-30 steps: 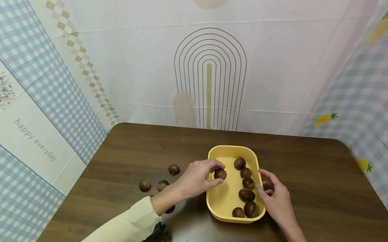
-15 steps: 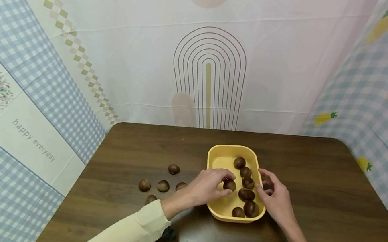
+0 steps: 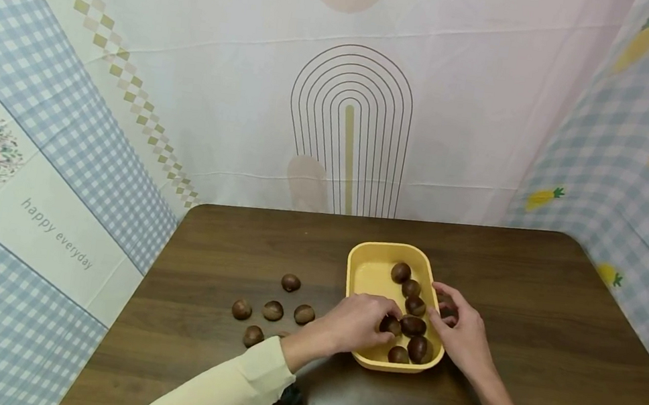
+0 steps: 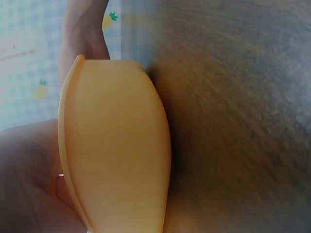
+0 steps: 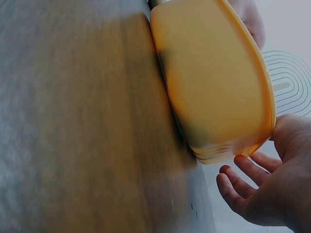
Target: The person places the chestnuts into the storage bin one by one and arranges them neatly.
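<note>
My left hand (image 3: 361, 322) reaches over the left rim of a yellow plastic box (image 3: 372, 283). Between thumb and fingers it pinches a brown chestnut (image 3: 391, 327), low in the box and close against a larger, darker chestnut (image 3: 413, 325). Several other chestnuts form an uneven line along the box's right side, among them a chestnut (image 3: 401, 273) at the far end. My right hand (image 3: 463, 331) holds the right rim, thumb at the edge. In the right wrist view, the other fingers (image 5: 236, 183) curve loosely beside the outer wall.
Left of the box, several loose chestnuts lie on the dark wooden table (image 3: 533, 289), including a chestnut (image 3: 291, 283) farthest back and a chestnut (image 3: 242, 309) farthest left. A patterned cloth (image 3: 224, 82) hangs behind the table.
The left hand has carried its chestnut from the box's left side rightward and nearer to me, up to the line of chestnuts. The right hand and box have stayed put.
</note>
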The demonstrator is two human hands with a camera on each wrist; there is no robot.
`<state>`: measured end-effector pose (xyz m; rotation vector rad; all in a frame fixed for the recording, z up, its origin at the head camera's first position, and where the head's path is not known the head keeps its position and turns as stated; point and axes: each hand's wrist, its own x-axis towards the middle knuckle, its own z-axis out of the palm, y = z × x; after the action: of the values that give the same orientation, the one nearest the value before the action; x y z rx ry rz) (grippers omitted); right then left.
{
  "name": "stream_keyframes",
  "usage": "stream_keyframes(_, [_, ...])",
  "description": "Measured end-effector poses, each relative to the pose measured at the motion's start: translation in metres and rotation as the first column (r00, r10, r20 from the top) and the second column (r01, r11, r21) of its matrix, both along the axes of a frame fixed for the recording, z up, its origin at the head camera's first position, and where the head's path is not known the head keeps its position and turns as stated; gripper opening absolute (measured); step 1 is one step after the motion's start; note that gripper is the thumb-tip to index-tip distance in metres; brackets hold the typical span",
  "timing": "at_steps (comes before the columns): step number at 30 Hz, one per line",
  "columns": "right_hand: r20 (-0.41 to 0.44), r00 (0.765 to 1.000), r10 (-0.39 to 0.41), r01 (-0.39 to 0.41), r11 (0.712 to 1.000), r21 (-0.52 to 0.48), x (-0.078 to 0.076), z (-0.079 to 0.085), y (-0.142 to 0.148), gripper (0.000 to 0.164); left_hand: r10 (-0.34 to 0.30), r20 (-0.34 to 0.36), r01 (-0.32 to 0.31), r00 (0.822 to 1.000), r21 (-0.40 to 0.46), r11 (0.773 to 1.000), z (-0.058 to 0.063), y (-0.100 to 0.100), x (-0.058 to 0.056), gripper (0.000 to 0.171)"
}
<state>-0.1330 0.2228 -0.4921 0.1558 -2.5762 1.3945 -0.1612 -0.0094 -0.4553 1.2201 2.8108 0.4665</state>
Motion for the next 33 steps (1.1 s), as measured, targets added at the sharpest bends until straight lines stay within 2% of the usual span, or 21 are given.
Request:
stream_keyframes(6, [-0.002,1.0,0.001,-0.001,1.0,-0.008,-0.0005,-0.0002,0.0003,0.047,-0.039,-0.071,0.035,0.997,-0.052,0.998,-0.0038,0.0053,0.0036,0.027])
stream_keyframes(11, [-0.006,1.0,0.003,-0.003,1.0,-0.01,-0.0004,-0.0003,0.0003,0.046,-0.038,-0.105,0.032,0.994,-0.065,0.997,-0.0066,0.0076,0.0049,0.024])
stream_keyframes(26, [0.02,1.0,0.005,-0.005,1.0,-0.019,-0.0005,0.0002,0.0007,0.047,-0.031,-0.112,0.025,0.993,-0.05,0.998,-0.0084,0.0072,0.0063,0.023])
stream_keyframes(33, [0.02,1.0,0.006,-0.005,1.0,-0.017,0.0002,0.0015,0.0004,0.046,-0.032,-0.084,0.029,0.996,-0.027,0.999,-0.0067,0.0064,0.0043,0.024])
